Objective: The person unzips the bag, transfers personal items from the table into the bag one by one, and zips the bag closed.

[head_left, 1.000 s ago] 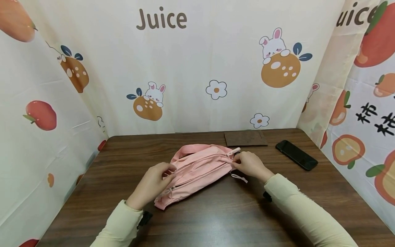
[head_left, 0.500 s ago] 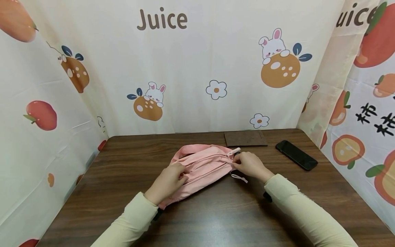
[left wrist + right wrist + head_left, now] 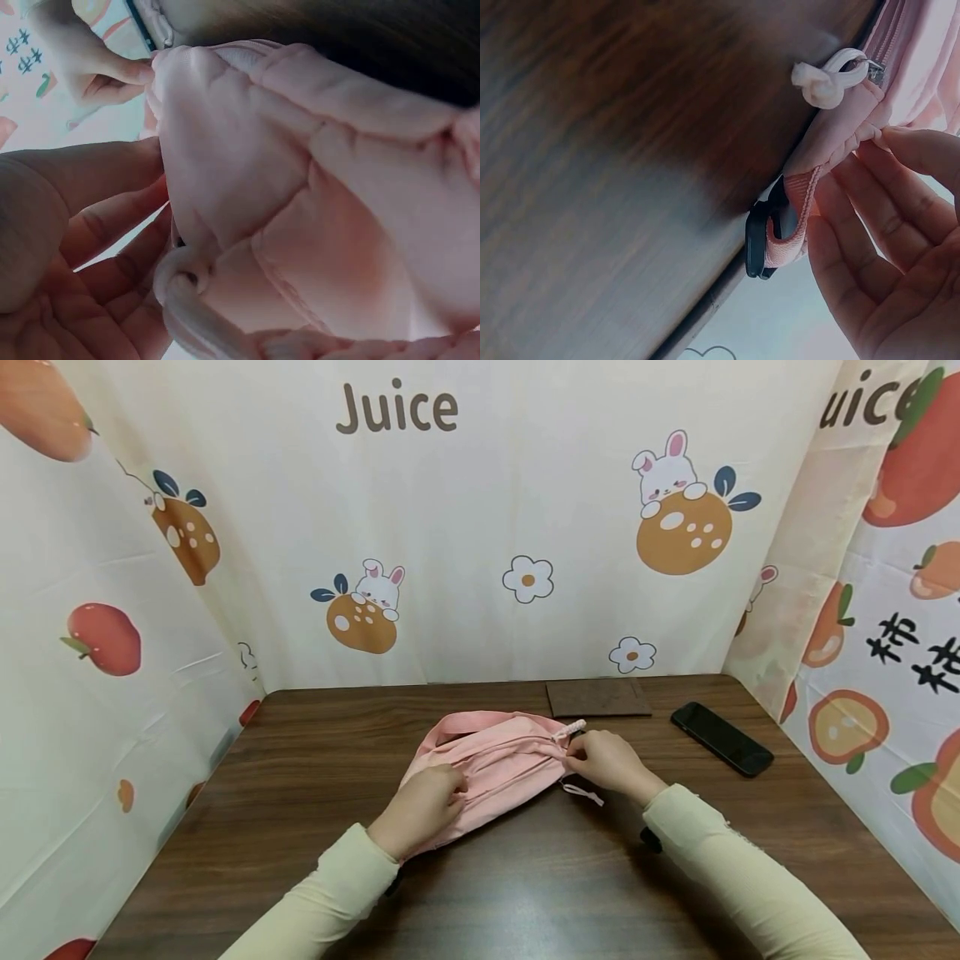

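A pink fabric waist bag (image 3: 495, 777) lies slanted on the wooden table, its strap arched along the far side. My left hand (image 3: 427, 802) is over the bag's left part. In the left wrist view its thumb and fingertips pinch at the bag's edge; whether they hold cloth or a zipper pull is hidden. A braided cord (image 3: 199, 322) hangs close below those fingers. My right hand (image 3: 606, 764) pinches the bag's right end between thumb and fingers. Beside that grip, the right wrist view shows a knotted zipper cord (image 3: 825, 86) and a black buckle (image 3: 761, 240).
A black phone (image 3: 722, 739) lies to the right of the bag. Behind the bag, a flat brown rectangular piece (image 3: 598, 698) lies at the table's (image 3: 525, 893) back edge. Printed curtains (image 3: 465, 527) stand at the back and both sides.
My left hand has moved right along the bag from its left end, now covering the zipper pull seen there earlier. My right hand has kept its hold at the right end.
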The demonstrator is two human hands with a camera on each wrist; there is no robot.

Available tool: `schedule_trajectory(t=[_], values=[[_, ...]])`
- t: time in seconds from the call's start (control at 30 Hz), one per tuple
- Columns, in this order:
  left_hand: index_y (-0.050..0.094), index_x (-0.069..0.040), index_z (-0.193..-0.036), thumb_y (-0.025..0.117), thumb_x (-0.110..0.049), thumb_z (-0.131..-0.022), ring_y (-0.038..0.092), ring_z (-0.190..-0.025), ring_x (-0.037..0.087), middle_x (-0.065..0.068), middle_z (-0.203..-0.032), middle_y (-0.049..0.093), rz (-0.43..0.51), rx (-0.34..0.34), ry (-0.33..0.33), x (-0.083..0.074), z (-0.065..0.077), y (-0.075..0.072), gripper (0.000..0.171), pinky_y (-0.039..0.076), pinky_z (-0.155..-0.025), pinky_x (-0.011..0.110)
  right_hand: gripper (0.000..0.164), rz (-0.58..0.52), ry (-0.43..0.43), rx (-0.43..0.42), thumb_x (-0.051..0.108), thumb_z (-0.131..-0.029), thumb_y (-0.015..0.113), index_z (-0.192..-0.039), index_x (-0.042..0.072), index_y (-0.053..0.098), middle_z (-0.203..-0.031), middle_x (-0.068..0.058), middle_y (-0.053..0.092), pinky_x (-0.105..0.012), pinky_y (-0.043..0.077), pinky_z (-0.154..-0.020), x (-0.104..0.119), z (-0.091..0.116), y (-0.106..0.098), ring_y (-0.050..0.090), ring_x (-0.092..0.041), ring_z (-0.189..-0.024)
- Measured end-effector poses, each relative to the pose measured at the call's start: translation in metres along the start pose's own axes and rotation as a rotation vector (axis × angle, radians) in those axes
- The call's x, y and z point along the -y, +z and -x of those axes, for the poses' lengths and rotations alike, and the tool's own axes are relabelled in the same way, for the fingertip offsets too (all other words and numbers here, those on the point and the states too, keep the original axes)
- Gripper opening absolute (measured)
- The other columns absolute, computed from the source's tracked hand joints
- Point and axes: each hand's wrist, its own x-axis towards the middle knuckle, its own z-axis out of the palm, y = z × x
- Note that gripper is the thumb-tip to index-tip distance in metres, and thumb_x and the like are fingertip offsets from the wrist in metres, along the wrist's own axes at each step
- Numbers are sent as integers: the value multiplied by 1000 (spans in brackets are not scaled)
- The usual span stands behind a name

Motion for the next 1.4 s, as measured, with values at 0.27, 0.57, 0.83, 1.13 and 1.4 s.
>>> schedule_trajectory(t=[0.27,0.57,0.83,1.13,1.4], values=[[46,-13,-58,68,2,-72,25,-60,9,-7,-64,26,-18,79,-27,-3,-4,4,30,23,-56,22,11,6,1,-1,19,-88,68,-78,17,73,-69,7,66,-27,42,-56,1,0,0,50,-6,-54],[42,-17,-53,64,3,-75,27,-57,7,-9,-60,29,-46,97,-44,-5,-5,4,37,28,-54,21,12,6,4,-2,19,-88,68,-77,17,72,-69,7,66,-27,42,-56,0,0,0,50,-6,-55],[45,-15,-52,63,5,-75,29,-57,8,-8,-58,32,-59,87,-31,-6,-6,4,35,31,-54,22,11,0,-2,-6,18,-87,68,-77,17,72,-68,7,66,-27,41,-56,0,1,0,49,-6,-55],[51,-14,-53,65,0,-78,39,-53,9,-4,-56,46,-116,30,-31,-7,-6,3,32,37,-53,25,11,-2,-7,-7,18,-88,68,-78,17,72,-68,7,65,-27,41,-55,0,0,0,49,-6,-54],[59,-14,-59,68,-2,-78,46,-57,9,-5,-58,51,-105,-49,-19,-3,-7,-5,24,43,-59,25,11,2,-2,-2,19,-88,68,-78,16,73,-69,6,66,-27,42,-55,0,-1,0,50,-7,-55]])
